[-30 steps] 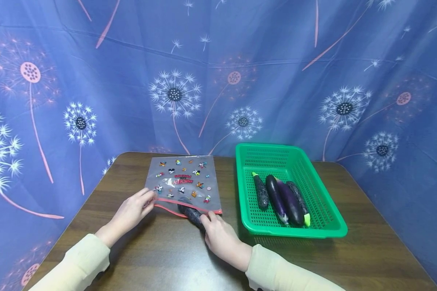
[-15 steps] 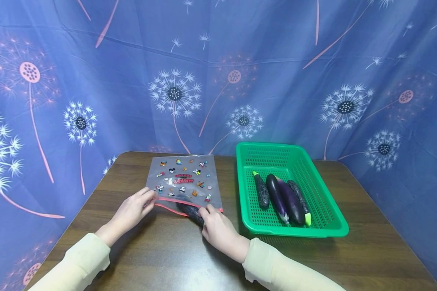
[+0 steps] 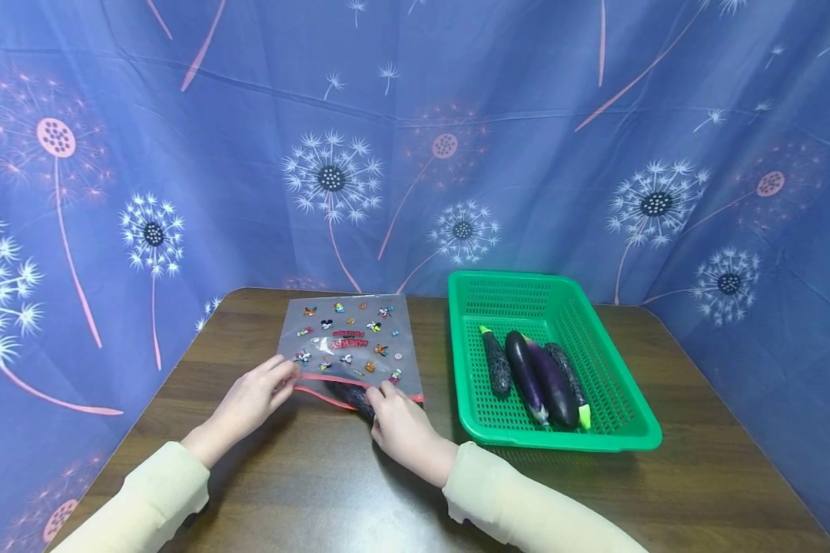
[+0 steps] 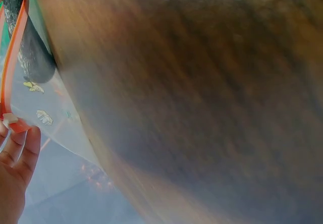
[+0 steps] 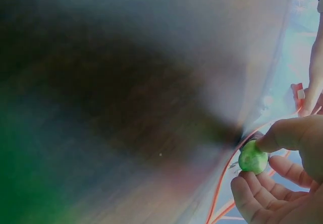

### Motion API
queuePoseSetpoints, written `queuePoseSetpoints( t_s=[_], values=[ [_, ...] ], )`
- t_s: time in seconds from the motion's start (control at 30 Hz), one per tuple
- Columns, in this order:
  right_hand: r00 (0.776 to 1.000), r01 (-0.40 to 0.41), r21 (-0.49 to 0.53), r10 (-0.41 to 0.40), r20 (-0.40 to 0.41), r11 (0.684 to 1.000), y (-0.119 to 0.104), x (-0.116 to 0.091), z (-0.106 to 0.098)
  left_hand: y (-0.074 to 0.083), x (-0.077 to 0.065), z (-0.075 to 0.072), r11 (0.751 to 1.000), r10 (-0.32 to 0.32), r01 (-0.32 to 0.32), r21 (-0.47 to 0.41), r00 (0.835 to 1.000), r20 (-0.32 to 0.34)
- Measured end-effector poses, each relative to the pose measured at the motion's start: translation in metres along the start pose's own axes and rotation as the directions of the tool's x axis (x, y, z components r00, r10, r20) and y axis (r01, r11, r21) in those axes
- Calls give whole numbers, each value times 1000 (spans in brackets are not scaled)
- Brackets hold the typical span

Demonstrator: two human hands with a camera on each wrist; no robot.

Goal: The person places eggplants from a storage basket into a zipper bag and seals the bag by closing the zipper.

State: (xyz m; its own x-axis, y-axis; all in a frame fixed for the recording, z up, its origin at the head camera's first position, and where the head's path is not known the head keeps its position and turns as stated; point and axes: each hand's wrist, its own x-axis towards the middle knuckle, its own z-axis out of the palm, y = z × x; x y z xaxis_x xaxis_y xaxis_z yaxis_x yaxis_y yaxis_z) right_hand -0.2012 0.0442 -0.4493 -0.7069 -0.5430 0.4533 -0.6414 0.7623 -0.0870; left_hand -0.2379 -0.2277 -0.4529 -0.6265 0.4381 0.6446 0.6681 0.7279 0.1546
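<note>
A clear zip bag (image 3: 349, 326) with cartoon prints and a red zip strip lies flat at mid-table, its mouth facing me and parted. My left hand (image 3: 252, 395) pinches the left corner of that mouth, beside a small pale slider (image 4: 10, 118). A dark speckled zucchini (image 3: 349, 394) lies partly inside the bag, tip first. Fingers and thumb of my right hand (image 3: 408, 432) grip its rear end at the mouth. In the right wrist view its round green stem end (image 5: 253, 159) shows between thumb and fingers; in the left wrist view the blunt tip (image 4: 41, 70) shows through the plastic.
To the right stands a green slatted basket (image 3: 459, 361). Inside it are two glossy purple eggplants (image 3: 523, 372) and two dark speckled zucchini (image 3: 496, 365) with green ends. A blue dandelion-print cloth (image 3: 401, 192) hangs behind the brown wooden table (image 3: 304, 476).
My right hand has moved left and slightly forward, sliding the zucchini deeper into the bag. My left hand has stayed at the bag's corner.
</note>
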Motion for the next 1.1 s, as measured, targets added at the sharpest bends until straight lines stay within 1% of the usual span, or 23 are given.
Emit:
queuePoseSetpoints(
  t_s=[0.23, 0.33, 0.53, 0.77, 0.93, 1.1],
  values=[
    [1000, -20, -32, 21, 10, 999, 4, 5, 7, 0, 1, 1, 1000, 20, -20, 0, 1000, -17],
    [1000, -10, -47, 10, 18, 999, 4, 6, 10, 0, 1, 2, 1000, 25, -25, 2, 999, -23],
    [1000, 6, -61, -5, 23, 998, 4, 3, 12, 0, 1, 0, 1000, 18, -18, -1, 1000, -6],
    [998, -34, -7, 34, 51, 999, 8, -3, 2, -1, 1, -1, 1000, 8, -8, -5, 1000, 18],
    [995, -77, 35, 75, 60, 996, 10, -9, -3, -1, 1, 0, 1000, 8, -8, 2, 1000, 13],
    [991, -124, 79, 119, 69, 989, 14, -15, -4, 0, 1, 0, 1000, -1, 1, 10, 1000, 10]
  ],
)
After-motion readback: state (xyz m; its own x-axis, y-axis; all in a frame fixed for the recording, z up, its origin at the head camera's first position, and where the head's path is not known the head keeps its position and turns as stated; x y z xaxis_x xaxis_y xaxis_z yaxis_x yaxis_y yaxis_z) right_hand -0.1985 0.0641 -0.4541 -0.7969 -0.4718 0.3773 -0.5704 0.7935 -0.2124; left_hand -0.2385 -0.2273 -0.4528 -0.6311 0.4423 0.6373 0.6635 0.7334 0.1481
